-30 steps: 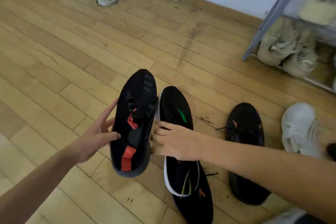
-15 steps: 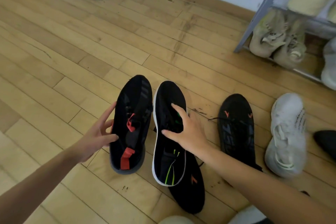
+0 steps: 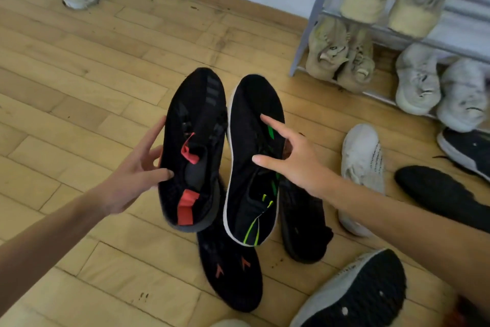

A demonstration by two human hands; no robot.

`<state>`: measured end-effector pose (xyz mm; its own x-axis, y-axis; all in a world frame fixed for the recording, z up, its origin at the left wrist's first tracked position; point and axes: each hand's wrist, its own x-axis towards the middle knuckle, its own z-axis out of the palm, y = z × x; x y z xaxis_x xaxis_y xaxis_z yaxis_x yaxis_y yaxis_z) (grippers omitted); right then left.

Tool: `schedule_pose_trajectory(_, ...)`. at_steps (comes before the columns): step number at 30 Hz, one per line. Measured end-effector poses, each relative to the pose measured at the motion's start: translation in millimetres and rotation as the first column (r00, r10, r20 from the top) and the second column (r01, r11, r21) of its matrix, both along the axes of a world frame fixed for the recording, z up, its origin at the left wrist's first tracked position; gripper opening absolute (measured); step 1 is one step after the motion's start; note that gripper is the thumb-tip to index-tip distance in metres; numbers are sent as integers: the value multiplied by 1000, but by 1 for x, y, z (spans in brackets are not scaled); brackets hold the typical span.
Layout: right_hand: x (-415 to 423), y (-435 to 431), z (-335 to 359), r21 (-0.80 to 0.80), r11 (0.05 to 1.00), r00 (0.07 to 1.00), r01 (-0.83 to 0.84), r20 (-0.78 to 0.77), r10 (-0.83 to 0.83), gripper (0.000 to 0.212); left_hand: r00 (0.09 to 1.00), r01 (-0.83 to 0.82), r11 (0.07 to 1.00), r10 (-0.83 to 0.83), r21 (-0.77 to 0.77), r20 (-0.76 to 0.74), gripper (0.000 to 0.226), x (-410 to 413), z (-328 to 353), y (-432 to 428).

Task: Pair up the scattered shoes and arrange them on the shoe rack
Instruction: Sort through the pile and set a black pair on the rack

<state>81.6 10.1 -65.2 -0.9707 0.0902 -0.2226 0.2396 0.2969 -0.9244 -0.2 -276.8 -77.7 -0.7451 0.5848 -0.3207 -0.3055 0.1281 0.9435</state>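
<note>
Knit black red-tab shoe (image 3: 195, 125), rounded at the toe, hangs above the wooden plank floor (image 3: 79, 88). The left hand (image 3: 132, 180) pinches its collar, thumb on top and fingers spread along the side. Just beside it, the black green-striped shoe (image 3: 249, 114) with a white sole rim is gripped by the right hand (image 3: 299, 165), index finger straight and the other fingers curled round its edge. Compared with half a second earlier, both shoes sit higher off the floor, left of the grey metal shoe rack (image 3: 310, 24).

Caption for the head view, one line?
Left hand holds a red-tabbed black shoe, right hand a green-striped shoe, near the shoe rack.
</note>
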Motion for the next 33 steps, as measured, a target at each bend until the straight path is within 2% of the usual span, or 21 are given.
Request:
schedule_pose_trajectory(3,-17,27,8,-13,1000,1000,6,6,-6,74,999,38,999,-38,-14,-17,102,-23,0,26)
schedule_pose_trajectory(6,-55,43,4,38,999,999,-19,40,18,72,998,7,998,-10,-55,-56,108,-44,0,26)
schedule_pose_trajectory(10,-105,40,-20,47,996,993,-74,101,69,71,992,-58,995,49,-81,-115,99,-55,-4,-3)
schedule_pose_trajectory(14,-128,23,-63,235,954,976,-185,161,150,68,995,-56,990,44,-128,-94,98,-51,-11,-12)
schedule_pose_trajectory(17,-129,21,-85,489,845,975,-215,157,158,60,997,-62,989,56,-132,-50,100,-45,-16,-5)
schedule_pose_trajectory(18,-129,24,-86,608,765,977,-213,150,153,61,998,-60,989,56,-133,-34,101,-44,-17,-3)
schedule_pose_trajectory(20,-128,30,-79,778,593,978,-207,167,122,77,998,-56,990,55,-132,-17,102,-42,-15,-2)
schedule_pose_trajectory(22,-126,25,-68,810,550,978,-205,186,91,89,999,-51,992,50,-119,-8,101,-40,-15,-5)
schedule_pose_trajectory(24,-119,7,-54,831,538,978,-141,32,207,77,998,-68,992,68,-106,-1,101,-36,-13,-13)
schedule_pose_trajectory(25,-111,-2,-45,846,520,936,-120,-79,344,61,997,-83,990,83,-116,-6,101,-32,-12,-19)
schedule_pose_trajectory(27,-88,-13,-27,867,450,737,-214,-159,657,41,994,-106,984,103,-141,-33,101,-25,-11,-32)
schedule_pose_trajectory(28,-74,-18,-22,881,363,602,-302,-119,789,43,993,-116,983,110,-145,-46,100,-22,-11,-39)
schedule_pose_trajectory(29,-58,-23,-24,907,231,449,-353,-52,892,51,991,-125,982,118,-143,-55,99,-18,-11,-45)
schedule_pose_trajectory(31,-31,-39,-39,916,-20,192,-401,106,976,73,991,-125,982,118,-139,-56,97,-11,-12,-55)
schedule_pose_trajectory(32,-21,-47,-50,890,-88,139,-447,167,976,80,993,-113,983,106,-145,-50,97,-6,-12,-58)
schedule_pose_trajectory(33,-14,-53,-62,862,-109,129,-495,197,972,81,995,-98,983,93,-152,-42,99,-1,-13,-59)
